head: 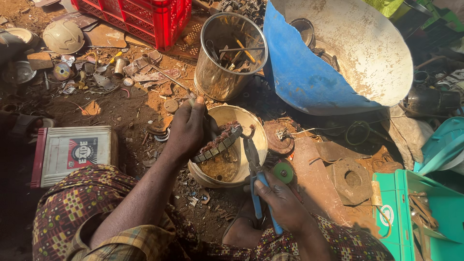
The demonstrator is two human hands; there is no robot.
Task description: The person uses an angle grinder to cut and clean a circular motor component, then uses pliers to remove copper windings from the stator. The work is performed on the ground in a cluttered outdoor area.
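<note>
Right hand [282, 200] closed around blue-handled pliers [254, 166], tips at a wound motor stator [217, 142]. Left hand [187, 129] gripped that stator above a cream bucket [256, 128]. Beyond: steel can [217, 77] of tools, split blue drum [304, 72], red crate [140, 17].

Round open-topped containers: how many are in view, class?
2: a shiny metal bin of tools behind the left hand, and a cream bucket under the stator. Clutter may hide others.
</note>
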